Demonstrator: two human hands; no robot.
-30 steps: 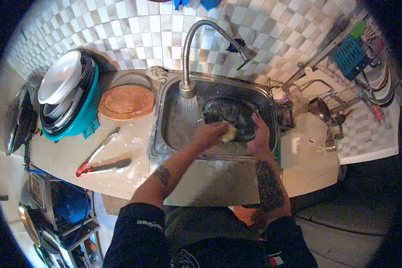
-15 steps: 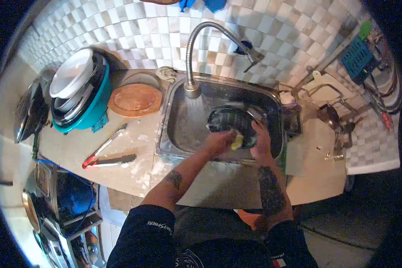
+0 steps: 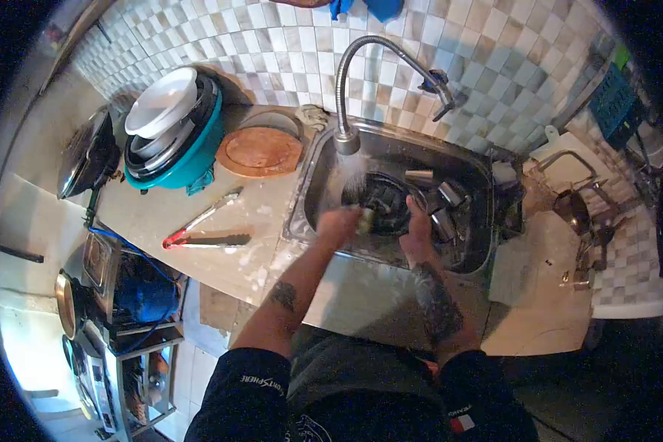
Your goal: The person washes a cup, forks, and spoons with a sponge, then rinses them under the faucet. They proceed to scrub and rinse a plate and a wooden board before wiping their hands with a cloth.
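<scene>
Head view. Step in hand: scrubbing dark pan (image 3: pixel 381 199) in steel sink (image 3: pixel 473 254), under faucet (image 3: pixel 348 138) spray.

Left hand (image 3: pixel 339 221): grip clenched on yellow sponge (image 3: pixel 365 217), pressed against pan near edge; blurred. Forearm extends from lower left across bench (image 3: pixel 221 258).

Right hand (image 3: pixel 418 228): grip closed on pan right rim, steadying it; forearm near-vertical over sink front.

Metal cups (image 3: pixel 438 202) lie just beside pan.

Next move, judged: sponge stroke across pan interior, right grip holding firm.
</scene>
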